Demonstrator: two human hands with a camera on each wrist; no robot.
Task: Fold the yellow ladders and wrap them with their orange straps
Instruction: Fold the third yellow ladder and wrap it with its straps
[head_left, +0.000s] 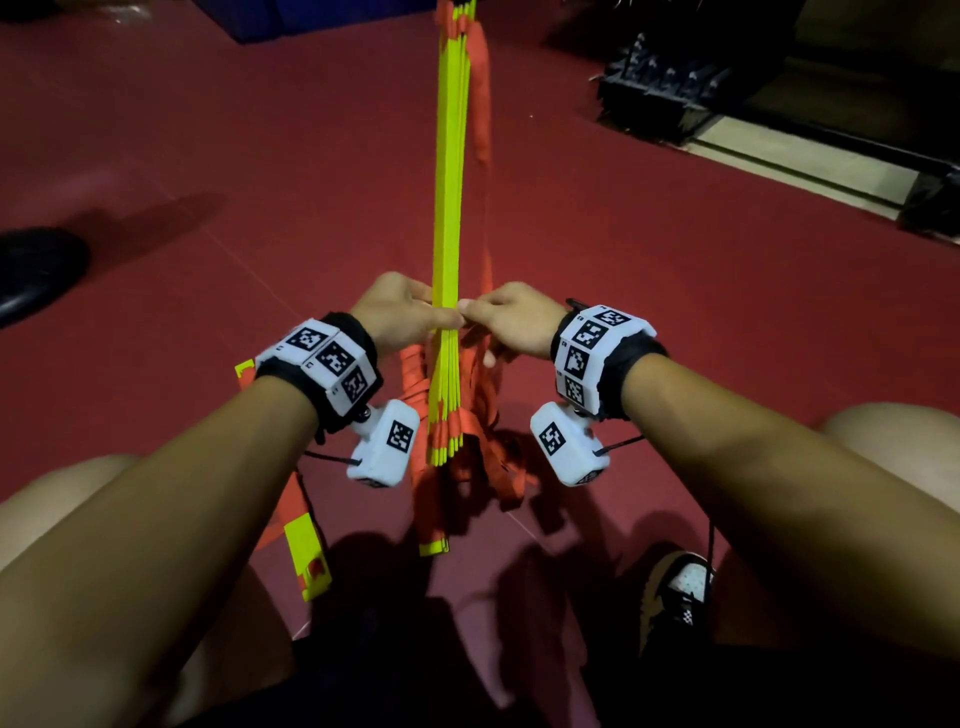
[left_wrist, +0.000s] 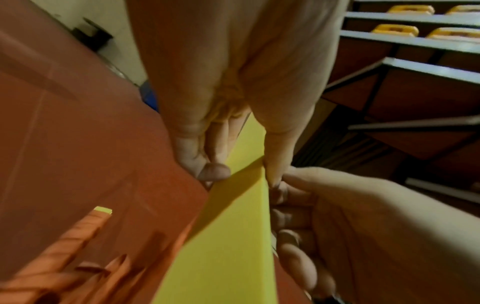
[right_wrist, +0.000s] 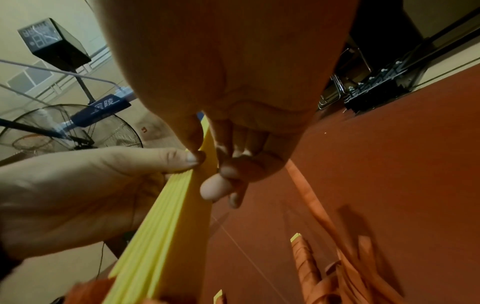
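Observation:
A stack of flat yellow ladder rungs (head_left: 450, 171) stands on edge over the red floor, running away from me. My left hand (head_left: 402, 312) grips the stack from the left, thumb and fingers curled round it (left_wrist: 249, 144). My right hand (head_left: 506, 319) pinches the same stack from the right, thumb tip meeting the left thumb (right_wrist: 207, 144). Orange straps (head_left: 480, 130) hang along the right side of the rungs and lie in a tangled heap (head_left: 483, 447) beneath the hands. A second folded ladder, wrapped in orange strap (head_left: 301, 525), lies on the floor lower left.
The floor is red matting (head_left: 675, 291). A black shoe (head_left: 36, 270) sits at the left edge. A dark rack (head_left: 665, 98) stands at the back right. My own shoe (head_left: 675, 592) and knees frame the lower view. A standing fan (right_wrist: 70, 127) is off to the left.

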